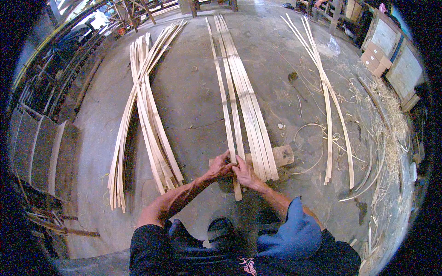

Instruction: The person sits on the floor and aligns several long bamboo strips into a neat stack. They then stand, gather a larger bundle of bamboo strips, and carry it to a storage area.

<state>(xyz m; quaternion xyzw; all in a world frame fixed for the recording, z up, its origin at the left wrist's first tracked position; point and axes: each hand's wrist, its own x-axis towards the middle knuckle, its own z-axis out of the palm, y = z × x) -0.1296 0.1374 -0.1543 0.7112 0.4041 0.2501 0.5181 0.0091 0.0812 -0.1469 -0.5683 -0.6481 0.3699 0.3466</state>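
1. A single bamboo strip [225, 110] is pinched near its close end by both hands, approx. centre of view, just in front of the knees.
2. Left hand [220, 166]: grip clenched on the strip from the left side, fingers curled over it.
3. Right hand [242, 171]: grip also closed on the same strip, thumb side touching the left hand.
4. The strip is laid lengthwise on the concrete floor [193, 101], running away from the person; its near end is seen just below the hands.
5. A short wood block [282, 155] is placed crosswise under the strips, right beside the hands.
6. Directly right of the held strip, touching it: a flat row of strips [248, 106] resting over the block.
7. Left, well apart: a loose bundle of strips [142, 115].
8. Right, well apart: a few thinner strips [328, 110], w/ curled shavings [391, 124] scattered beyond.
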